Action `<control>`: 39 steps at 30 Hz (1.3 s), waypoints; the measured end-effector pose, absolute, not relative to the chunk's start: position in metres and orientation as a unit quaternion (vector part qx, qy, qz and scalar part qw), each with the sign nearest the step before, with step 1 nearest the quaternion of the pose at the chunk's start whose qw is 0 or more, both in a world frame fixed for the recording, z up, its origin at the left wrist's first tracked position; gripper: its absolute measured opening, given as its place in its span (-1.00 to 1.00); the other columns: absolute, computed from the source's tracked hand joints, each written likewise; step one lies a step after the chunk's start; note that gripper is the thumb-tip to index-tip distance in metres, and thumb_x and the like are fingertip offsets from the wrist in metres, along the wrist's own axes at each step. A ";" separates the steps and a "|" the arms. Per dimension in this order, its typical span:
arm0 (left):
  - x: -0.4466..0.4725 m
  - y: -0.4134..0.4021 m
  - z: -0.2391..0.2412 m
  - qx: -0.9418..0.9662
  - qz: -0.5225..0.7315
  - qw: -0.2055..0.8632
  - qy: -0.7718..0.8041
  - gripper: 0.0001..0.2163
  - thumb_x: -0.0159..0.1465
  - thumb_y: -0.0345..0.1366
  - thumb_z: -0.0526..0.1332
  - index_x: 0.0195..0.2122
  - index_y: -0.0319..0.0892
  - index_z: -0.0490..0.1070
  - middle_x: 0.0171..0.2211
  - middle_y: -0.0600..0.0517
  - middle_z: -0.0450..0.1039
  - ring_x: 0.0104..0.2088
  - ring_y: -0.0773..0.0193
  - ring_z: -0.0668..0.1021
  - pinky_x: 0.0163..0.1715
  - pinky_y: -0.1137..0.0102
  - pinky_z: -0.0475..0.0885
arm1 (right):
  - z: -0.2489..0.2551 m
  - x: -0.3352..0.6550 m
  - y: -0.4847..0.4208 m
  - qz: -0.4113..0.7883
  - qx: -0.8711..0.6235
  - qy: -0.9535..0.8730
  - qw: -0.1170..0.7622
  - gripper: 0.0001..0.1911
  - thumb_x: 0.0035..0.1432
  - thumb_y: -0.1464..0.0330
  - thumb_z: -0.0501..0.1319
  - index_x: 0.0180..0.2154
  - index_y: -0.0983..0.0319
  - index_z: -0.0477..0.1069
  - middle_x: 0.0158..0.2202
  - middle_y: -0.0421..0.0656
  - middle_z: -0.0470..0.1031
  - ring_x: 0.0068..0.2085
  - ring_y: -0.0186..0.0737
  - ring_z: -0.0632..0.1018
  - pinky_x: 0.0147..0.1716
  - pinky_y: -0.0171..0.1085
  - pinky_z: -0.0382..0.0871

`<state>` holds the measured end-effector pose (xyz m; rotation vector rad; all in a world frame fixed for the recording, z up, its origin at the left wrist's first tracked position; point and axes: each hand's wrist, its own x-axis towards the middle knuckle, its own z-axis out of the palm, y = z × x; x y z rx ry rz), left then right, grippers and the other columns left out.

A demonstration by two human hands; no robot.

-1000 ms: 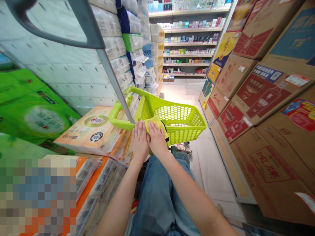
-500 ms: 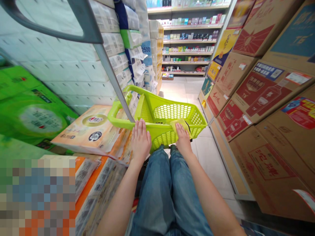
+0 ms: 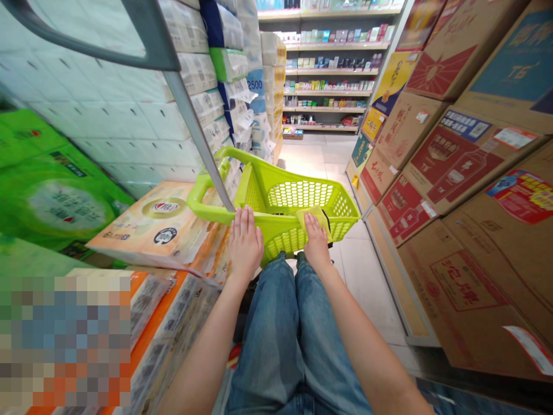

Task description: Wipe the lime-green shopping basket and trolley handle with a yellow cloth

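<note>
A lime-green plastic shopping basket [image 3: 280, 235] with perforated walls stands in front of my knees. My left hand [image 3: 245, 245] lies on its near rim, fingers stretched out flat, just beside the foot of a grey pull handle [image 3: 200, 138]. Farther right on the same rim, my right hand [image 3: 317, 248] presses a folded yellow cloth [image 3: 317, 210] against the plastic. The fingers cover part of the cloth, and a dark strip shows along its right edge. Nothing shows inside the visible part of the basket.
Packs of tissue [image 3: 142, 219] and stacked white tissue bundles [image 3: 129, 127] crowd the left side. Cardboard cartons [image 3: 466, 271] are piled on the right. A tiled aisle [image 3: 322, 151] leads to shelves [image 3: 328, 69] of small boxes and bottles. My jeans-clad legs [image 3: 276, 328] are close to the basket.
The view has shifted slightly, so everything sits a little farther left and up. Both hands keep their places on the basket rim, and the cloth stays under my right hand.
</note>
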<state>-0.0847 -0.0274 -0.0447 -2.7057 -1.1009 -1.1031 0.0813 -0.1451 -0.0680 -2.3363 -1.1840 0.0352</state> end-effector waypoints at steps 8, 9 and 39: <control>-0.083 -0.029 -0.044 -0.864 -0.355 0.002 -0.356 -0.45 0.40 -0.31 -0.08 0.40 -0.33 -0.05 0.39 -0.17 0.06 0.42 0.07 0.04 0.38 0.10 0.01 | -0.019 0.035 -0.113 0.089 -0.829 -0.496 0.243 -0.16 0.05 0.67 -0.05 0.38 0.29 -0.02 0.43 -0.04 -0.01 0.42 -0.12 0.04 0.34 0.11 0.00; -0.083 -0.029 -0.044 -0.865 -0.351 0.004 -0.359 -0.45 0.40 -0.31 -0.08 0.40 -0.33 -0.04 0.39 -0.18 0.06 0.42 0.07 0.04 0.37 0.10 0.02 | -0.014 0.027 -0.107 0.094 -0.812 -0.516 0.254 -0.18 0.07 0.66 -0.05 0.38 0.29 -0.02 0.43 -0.05 -0.02 0.42 -0.13 0.04 0.34 0.11 0.01; -0.084 -0.031 -0.042 -0.865 -0.352 0.009 -0.357 -0.46 0.41 -0.31 -0.09 0.41 -0.28 -0.06 0.40 -0.14 0.06 0.42 0.11 0.04 0.38 0.12 0.01 | -0.030 0.042 -0.119 0.058 -0.840 -0.482 0.241 -0.13 0.01 0.69 -0.05 0.38 0.27 -0.02 0.43 -0.05 0.01 0.42 -0.13 0.05 0.35 0.12 -0.05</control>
